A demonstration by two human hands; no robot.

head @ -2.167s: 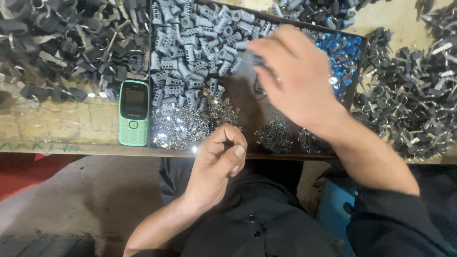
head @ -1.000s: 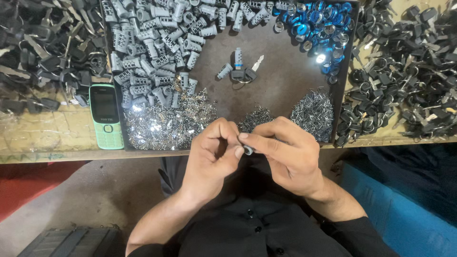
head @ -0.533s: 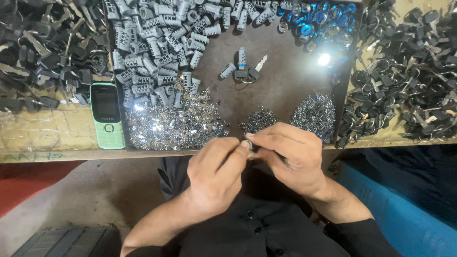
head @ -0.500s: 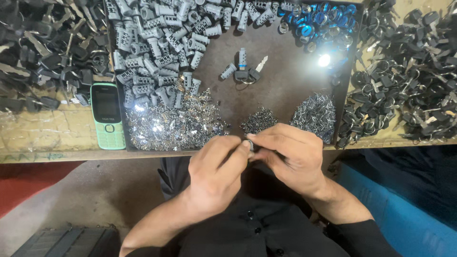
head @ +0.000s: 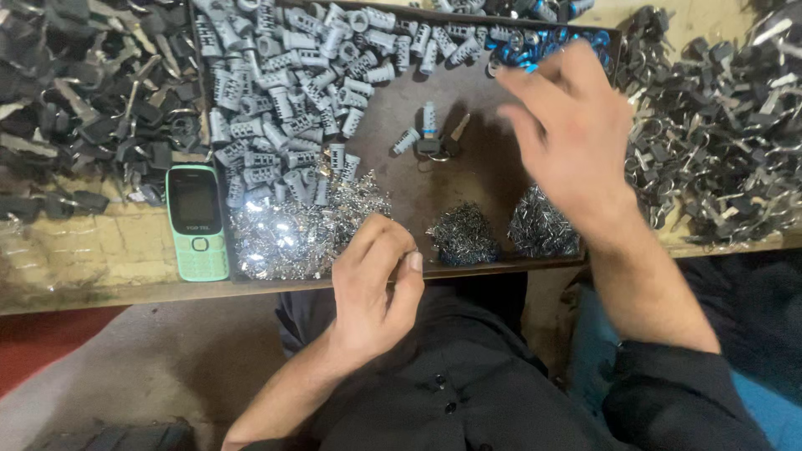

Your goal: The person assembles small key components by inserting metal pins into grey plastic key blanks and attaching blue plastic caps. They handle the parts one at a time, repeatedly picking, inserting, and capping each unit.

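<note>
Small silvery parts (head: 301, 230) lie heaped at the near left corner of the dark tray (head: 480, 179), and our left hand (head: 376, 284) hovers just past the tray's near edge, thumb and fingers pinched shut; we cannot tell whether a part sits between them.

Going left to right: black keys (head: 75, 100) cover the far left of the worktop (head: 92, 259). A green phone (head: 198, 221) lies flat beside the tray's left edge. Grey lock cylinders (head: 292, 92) fill the tray's far left corner. At the tray's centre, 1 cylinder with a key (head: 434, 134) lies alone. 2 smaller heaps of metal bits (head: 464, 234) sit along the near edge. Our right hand (head: 568, 134) reaches over the tray toward the blue rings (head: 543, 46) at its far right corner, fingers loosely spread and apparently empty, though its palm faces away. More black keys (head: 718, 142) crowd the worktop's right edge.

To do this well, we judge the pinch should stay steady while the right hand picks 1 piece cleanly, without scattering the heaps.
</note>
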